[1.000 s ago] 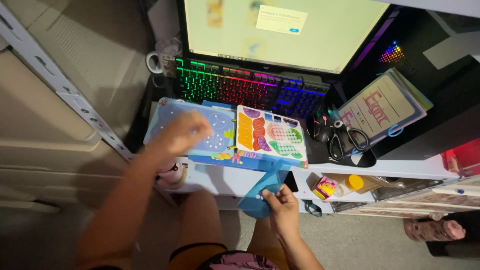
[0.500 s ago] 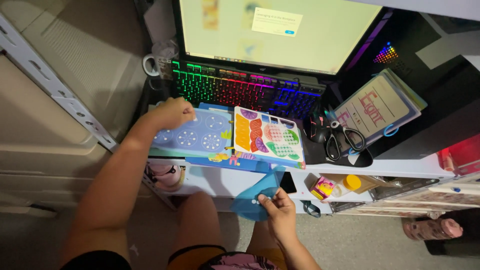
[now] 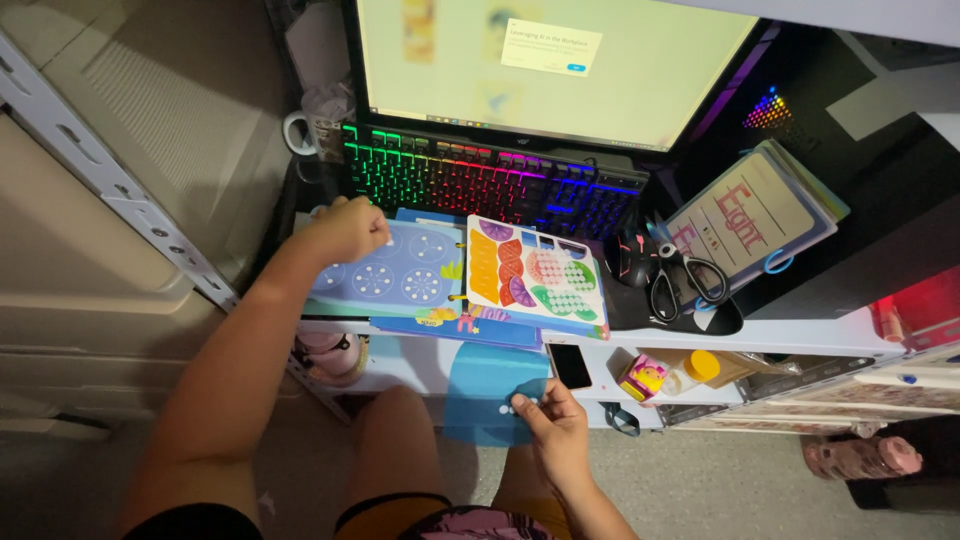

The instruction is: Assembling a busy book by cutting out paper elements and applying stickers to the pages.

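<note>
Left hand (image 3: 350, 230) rests curled on the blue activity book (image 3: 400, 275) below the keyboard (image 3: 480, 180), seemingly steadying it; right hand (image 3: 550, 425) pinches a blue sheet (image 3: 485, 385) lower down, beneath the book.

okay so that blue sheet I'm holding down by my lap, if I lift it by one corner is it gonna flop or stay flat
Likely floppy: the blue sheet looks thin and hangs over the shelf edge toward your lap. It is probably very light, since your right hand pinches just its lower corner. The small white dots near your fingers might shift or drop if it bends, though how firmly they sit cannot be told.
</note>
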